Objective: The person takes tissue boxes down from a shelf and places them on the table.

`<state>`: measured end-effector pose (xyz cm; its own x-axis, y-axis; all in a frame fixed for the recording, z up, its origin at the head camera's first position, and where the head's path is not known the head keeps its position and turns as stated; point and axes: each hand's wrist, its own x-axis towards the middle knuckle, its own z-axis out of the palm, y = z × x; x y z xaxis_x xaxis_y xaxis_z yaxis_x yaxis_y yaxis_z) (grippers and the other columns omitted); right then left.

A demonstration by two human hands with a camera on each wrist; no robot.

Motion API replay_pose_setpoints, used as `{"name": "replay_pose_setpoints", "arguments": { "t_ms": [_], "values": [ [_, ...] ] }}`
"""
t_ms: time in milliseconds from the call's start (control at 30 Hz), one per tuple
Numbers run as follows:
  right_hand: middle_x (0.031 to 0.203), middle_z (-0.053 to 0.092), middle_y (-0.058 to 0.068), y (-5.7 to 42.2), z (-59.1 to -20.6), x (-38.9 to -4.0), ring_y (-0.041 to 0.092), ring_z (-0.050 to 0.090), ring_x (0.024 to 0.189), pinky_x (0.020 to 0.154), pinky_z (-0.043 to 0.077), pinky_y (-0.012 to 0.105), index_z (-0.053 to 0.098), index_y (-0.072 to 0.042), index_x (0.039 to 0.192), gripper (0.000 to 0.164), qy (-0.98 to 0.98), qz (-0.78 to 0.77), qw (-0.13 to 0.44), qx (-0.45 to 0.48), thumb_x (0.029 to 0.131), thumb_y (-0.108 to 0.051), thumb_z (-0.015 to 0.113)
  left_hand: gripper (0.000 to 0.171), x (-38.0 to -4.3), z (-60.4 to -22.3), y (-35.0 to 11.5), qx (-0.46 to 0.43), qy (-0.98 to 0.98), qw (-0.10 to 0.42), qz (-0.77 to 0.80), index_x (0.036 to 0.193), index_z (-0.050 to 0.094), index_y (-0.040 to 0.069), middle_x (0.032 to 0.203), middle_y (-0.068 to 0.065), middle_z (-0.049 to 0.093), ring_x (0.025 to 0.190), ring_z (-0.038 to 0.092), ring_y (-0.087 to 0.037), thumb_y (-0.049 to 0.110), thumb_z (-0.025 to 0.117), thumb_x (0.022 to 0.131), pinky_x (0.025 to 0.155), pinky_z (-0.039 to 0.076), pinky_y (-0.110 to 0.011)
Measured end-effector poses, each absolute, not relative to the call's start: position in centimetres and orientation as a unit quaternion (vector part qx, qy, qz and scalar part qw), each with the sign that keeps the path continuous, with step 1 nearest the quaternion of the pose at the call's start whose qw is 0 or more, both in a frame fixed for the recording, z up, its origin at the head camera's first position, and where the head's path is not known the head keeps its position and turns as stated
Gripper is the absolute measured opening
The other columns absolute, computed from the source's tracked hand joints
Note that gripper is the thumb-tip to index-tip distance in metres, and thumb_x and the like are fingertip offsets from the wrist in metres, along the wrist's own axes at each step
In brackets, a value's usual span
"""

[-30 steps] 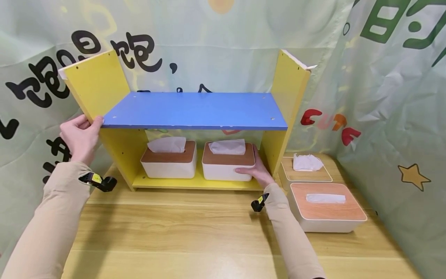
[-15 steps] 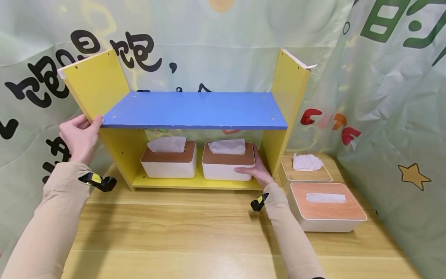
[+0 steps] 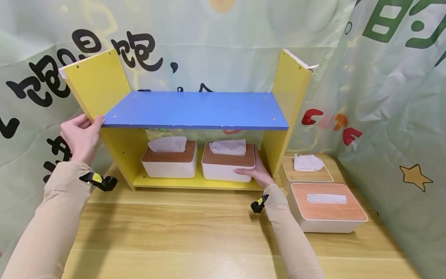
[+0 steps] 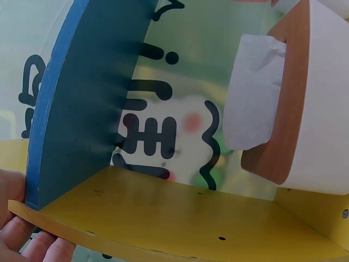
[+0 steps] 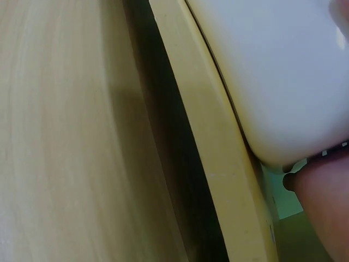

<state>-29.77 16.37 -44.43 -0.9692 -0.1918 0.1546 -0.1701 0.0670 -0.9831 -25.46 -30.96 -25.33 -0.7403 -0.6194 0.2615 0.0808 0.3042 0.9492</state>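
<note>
A white tissue box [image 3: 226,172] with a brown lid sat in the lower compartment of a yellow-and-blue shelf unit [image 3: 196,110], directly left of the fingers of a person's right hand [image 3: 258,170]. The thumb lay across the box's front while the other fingers reached back along its side, pinching the corner between them; their tips could not be seen. A tuft of tissue [image 3: 228,147] rose from the lid, up and left of that thumb. At the unit's other end, the left hand [image 3: 81,133] gripped the yellow side panel [image 3: 99,79], its thumb at the front end of the blue board, its other fingers curled round the outside. A second tissue box [image 3: 169,169] stood between the two hands, below and right of the left fingers, just beside the first. Outside the unit, right of the right hand's fingers, a box with a pale wood lid [image 3: 287,168] rested behind a box with a pinkish lid [image 3: 329,225]. A wood-grain table [image 3: 184,232] spread below both hands, and a printed cloth [image 3: 223,58] hung beyond the fingers, behind the unit
</note>
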Motion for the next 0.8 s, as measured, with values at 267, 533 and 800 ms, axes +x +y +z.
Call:
{"name": "replay_pose_setpoints", "arguments": {
  "t_ms": [267, 533, 800],
  "values": [
    [0.171, -0.006, 0.005, 16.50, -44.27, -29.35, 0.025, 0.000, 0.159, 0.129, 0.007, 0.052, -0.011, -0.018, 0.162, 0.128, 0.751, -0.648, 0.016, -0.122, 0.076, -0.008, 0.084, 0.045, -25.56, -25.35, -31.01, 0.182, -0.745, 0.311, -0.561, 0.128, 0.069, 0.010, 0.057, 0.036, 0.057, 0.063, 0.059, 0.014, 0.025, 0.075, 0.086, 0.060, 0.046, -0.003],
    [0.171, -0.004, 0.003, 16.41, -44.28, -29.27, 0.023, 0.003, 0.158, 0.130, 0.009, 0.050, -0.010, -0.023, 0.162, 0.129, 0.743, -0.656, 0.019, -0.127, 0.076, -0.006, 0.085, 0.046, -25.57, -25.46, -31.09, 0.183, -0.746, 0.310, -0.560, 0.129, 0.068, 0.010, 0.057, 0.037, 0.056, 0.064, 0.059, 0.015, 0.025, 0.075, 0.087, 0.062, 0.046, -0.003],
    [0.171, -0.002, 0.005, 16.10, -44.52, -28.86, 0.025, 0.004, 0.159, 0.129, 0.008, 0.051, -0.007, -0.023, 0.162, 0.128, 0.760, -0.640, -0.008, -0.115, 0.075, -0.010, 0.086, 0.044, -25.71, -25.43, -31.08, 0.188, -0.743, 0.312, -0.561, 0.127, 0.070, 0.011, 0.056, 0.036, 0.057, 0.062, 0.058, 0.015, 0.025, 0.075, 0.086, 0.062, 0.046, -0.004]
  ]
}}
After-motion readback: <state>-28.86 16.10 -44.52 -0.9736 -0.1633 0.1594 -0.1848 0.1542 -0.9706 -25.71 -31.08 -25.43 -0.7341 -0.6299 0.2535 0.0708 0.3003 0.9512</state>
